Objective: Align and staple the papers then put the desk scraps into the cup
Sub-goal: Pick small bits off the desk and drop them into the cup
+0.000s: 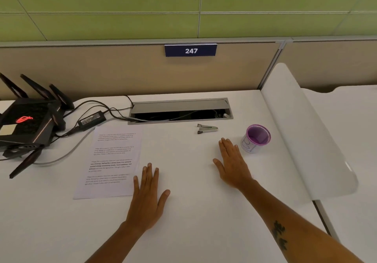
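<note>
We see both hands flat and empty on the desk [193,211]: left hand [148,197] beside the papers [110,160], right hand [232,165] between stapler [207,128] and purple cup [256,138]; stapling seemingly undone, no scraps visible

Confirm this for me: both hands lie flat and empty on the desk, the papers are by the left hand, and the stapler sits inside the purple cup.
One point is wrong. In the head view the stapler lies on the desk, left of the purple cup, not inside it. The rest holds: the left hand and right hand lie flat and empty, with the papers by the left hand.
</note>
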A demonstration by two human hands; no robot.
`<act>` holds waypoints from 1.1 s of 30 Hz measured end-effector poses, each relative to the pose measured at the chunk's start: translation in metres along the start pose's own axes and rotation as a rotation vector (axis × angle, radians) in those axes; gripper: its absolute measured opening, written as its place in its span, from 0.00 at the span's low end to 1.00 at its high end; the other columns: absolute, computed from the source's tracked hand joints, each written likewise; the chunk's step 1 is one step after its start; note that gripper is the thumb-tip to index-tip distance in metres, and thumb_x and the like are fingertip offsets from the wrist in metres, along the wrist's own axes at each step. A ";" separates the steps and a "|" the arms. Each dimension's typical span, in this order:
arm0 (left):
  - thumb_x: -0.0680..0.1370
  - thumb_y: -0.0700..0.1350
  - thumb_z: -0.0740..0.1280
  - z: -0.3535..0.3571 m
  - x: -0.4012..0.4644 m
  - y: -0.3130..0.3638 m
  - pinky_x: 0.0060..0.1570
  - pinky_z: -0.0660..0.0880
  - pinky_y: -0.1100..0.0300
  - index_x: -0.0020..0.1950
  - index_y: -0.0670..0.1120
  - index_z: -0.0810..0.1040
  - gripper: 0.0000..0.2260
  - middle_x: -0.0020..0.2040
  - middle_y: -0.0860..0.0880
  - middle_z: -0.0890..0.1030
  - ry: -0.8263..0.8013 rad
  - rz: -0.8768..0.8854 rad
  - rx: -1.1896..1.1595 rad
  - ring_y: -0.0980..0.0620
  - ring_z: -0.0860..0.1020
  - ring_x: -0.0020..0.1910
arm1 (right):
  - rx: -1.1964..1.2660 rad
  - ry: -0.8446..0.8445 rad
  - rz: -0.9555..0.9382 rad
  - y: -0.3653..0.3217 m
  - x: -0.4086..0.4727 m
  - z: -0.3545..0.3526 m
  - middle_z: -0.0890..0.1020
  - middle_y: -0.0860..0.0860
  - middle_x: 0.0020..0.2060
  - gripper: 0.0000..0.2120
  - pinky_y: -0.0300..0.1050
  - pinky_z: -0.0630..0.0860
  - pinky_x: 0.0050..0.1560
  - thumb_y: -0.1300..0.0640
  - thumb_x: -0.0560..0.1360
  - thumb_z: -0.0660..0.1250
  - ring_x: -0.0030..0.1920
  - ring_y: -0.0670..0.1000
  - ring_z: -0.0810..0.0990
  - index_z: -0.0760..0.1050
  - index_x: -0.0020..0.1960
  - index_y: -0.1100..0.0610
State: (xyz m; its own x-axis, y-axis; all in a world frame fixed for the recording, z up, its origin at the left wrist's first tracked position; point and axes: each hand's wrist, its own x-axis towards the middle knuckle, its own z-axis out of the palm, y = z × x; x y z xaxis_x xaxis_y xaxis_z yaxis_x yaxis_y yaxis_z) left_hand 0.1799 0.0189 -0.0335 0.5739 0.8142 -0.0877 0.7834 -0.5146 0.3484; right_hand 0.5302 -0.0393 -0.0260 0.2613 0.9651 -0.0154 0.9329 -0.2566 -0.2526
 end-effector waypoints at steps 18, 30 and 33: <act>0.83 0.68 0.41 0.064 -0.015 0.101 0.82 0.34 0.45 0.87 0.44 0.46 0.38 0.87 0.44 0.38 -0.107 0.120 0.042 0.46 0.38 0.86 | -0.071 0.022 0.185 0.086 -0.143 -0.006 0.54 0.55 0.84 0.36 0.56 0.50 0.83 0.39 0.84 0.48 0.84 0.54 0.48 0.50 0.83 0.61; 0.86 0.61 0.48 0.076 -0.019 0.103 0.85 0.45 0.41 0.87 0.46 0.46 0.33 0.88 0.46 0.44 -0.038 0.131 0.077 0.48 0.42 0.87 | -0.177 -0.006 0.315 0.076 -0.148 0.006 0.51 0.57 0.84 0.41 0.67 0.50 0.80 0.34 0.82 0.48 0.84 0.56 0.49 0.48 0.84 0.61; 0.86 0.61 0.48 0.076 -0.019 0.104 0.85 0.47 0.40 0.87 0.46 0.46 0.33 0.88 0.46 0.45 -0.030 0.127 0.084 0.48 0.43 0.87 | -0.167 0.000 0.307 0.066 -0.137 0.008 0.52 0.56 0.84 0.42 0.68 0.49 0.80 0.33 0.82 0.48 0.84 0.56 0.49 0.49 0.83 0.61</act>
State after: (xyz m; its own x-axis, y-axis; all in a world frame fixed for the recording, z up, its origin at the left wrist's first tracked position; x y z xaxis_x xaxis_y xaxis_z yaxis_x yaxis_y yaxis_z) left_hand 0.2690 -0.0706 -0.0663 0.6757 0.7332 -0.0764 0.7204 -0.6348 0.2795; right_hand 0.5537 -0.1884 -0.0484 0.5361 0.8416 -0.0659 0.8384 -0.5399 -0.0745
